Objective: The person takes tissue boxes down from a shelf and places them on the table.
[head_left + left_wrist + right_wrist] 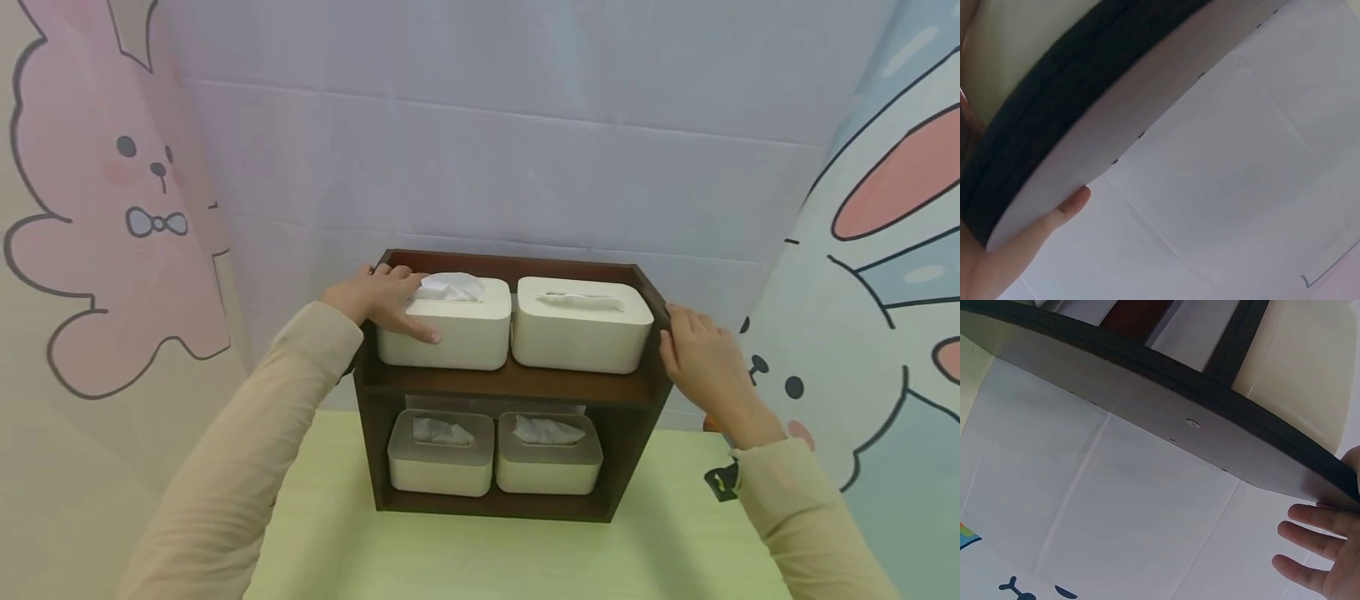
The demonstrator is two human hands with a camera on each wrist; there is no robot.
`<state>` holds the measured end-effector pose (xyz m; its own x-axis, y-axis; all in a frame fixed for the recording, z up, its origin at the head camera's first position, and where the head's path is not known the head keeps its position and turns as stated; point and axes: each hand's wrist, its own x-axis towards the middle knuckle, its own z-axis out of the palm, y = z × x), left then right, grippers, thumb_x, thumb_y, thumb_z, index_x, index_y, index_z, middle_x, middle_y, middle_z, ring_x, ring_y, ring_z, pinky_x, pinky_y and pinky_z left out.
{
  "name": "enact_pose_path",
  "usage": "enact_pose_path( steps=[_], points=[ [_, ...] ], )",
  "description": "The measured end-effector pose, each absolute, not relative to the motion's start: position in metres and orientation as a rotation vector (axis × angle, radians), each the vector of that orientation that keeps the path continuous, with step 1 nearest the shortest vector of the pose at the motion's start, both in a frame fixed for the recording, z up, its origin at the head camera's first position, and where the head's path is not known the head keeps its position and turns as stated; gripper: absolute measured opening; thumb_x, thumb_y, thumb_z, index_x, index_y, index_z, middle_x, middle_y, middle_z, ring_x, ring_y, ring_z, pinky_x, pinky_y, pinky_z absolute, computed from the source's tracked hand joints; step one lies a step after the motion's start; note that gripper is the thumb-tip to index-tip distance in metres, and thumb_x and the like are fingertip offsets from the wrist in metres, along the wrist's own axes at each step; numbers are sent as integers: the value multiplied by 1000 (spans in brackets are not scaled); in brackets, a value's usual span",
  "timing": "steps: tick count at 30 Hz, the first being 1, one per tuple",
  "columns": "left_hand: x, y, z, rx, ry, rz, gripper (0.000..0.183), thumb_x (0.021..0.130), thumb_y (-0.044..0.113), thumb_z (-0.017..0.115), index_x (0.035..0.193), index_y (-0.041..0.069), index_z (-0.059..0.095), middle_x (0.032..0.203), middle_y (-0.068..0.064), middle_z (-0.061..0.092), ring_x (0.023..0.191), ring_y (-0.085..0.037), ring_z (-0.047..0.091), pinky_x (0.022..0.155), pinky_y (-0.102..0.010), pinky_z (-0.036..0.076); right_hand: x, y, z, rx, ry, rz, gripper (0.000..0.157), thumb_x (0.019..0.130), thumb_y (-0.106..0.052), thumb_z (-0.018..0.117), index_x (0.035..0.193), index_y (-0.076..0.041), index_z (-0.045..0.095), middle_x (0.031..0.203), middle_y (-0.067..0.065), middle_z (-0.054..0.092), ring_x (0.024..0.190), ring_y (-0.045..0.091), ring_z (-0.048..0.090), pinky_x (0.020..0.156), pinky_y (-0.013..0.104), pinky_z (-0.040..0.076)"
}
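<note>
A dark brown two-tier shelf (510, 382) stands on the table with two cream tissue boxes on each tier. My left hand (386, 300) grips the top of its left side panel, the thumb reaching over the upper left tissue box (450, 337). In the left wrist view a fingertip (1075, 203) shows along the panel's outer face. My right hand (705, 358) holds the right side panel near its top, beside the upper right tissue box (581, 337). Several of its fingers (1313, 519) extend outside the panel in the right wrist view. Tissues stick out of the boxes.
The lower left tissue box (441, 467) and lower right tissue box (550, 468) sit side by side on the bottom tier. Beneath the shelf is a pale green tabletop (480, 558). A cloth backdrop (487, 150) with cartoon rabbits hangs behind and at both sides.
</note>
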<state>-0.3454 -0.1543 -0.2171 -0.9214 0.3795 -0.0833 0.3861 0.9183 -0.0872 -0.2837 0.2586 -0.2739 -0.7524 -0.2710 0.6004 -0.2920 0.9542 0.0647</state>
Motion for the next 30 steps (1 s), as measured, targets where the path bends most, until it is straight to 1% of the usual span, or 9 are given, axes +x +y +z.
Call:
enact_pose_path(
  steps=[8, 14, 16, 23, 30],
  points=[
    [-343, -153, -217, 616, 3026, -183, 112, 64, 79, 54, 147, 15, 15, 144, -17, 27, 126, -36, 28, 103, -55, 19, -285, 260, -275, 404, -2440, 58, 40, 92, -13, 43, 125, 11, 41, 117, 31, 52, 103, 47, 49, 78, 60, 41],
    [-342, -154, -215, 631, 3017, -133, 112, 63, 74, 60, 147, 15, 16, 149, -15, 24, 131, -39, 23, 105, -57, 13, -285, 261, -277, 400, -2444, 71, 41, 92, -13, 43, 126, 11, 40, 117, 32, 52, 103, 47, 50, 78, 60, 41],
    [-341, -154, -215, 644, 3024, -132, 111, 63, 74, 60, 147, 15, 17, 148, -14, 25, 129, -38, 25, 104, -56, 14, -285, 261, -277, 397, -2445, 70, 41, 93, -13, 43, 126, 11, 40, 117, 32, 52, 102, 47, 50, 78, 60, 42],
    [-342, -154, -218, 684, 3065, -178, 110, 62, 79, 55, 146, 17, 20, 143, -12, 33, 120, -36, 33, 100, -53, 19, -285, 263, -277, 399, -2429, 63, 41, 92, -13, 43, 124, 12, 41, 111, 34, 54, 97, 47, 52, 76, 60, 42],
    [-344, -153, -222, 721, 3135, -238, 112, 57, 86, 49, 144, 18, 27, 134, -10, 44, 112, -34, 40, 96, -50, 27, -285, 265, -275, 405, -2410, 60, 39, 91, -12, 44, 122, 12, 42, 107, 34, 56, 94, 47, 52, 75, 60, 43]
  ],
)
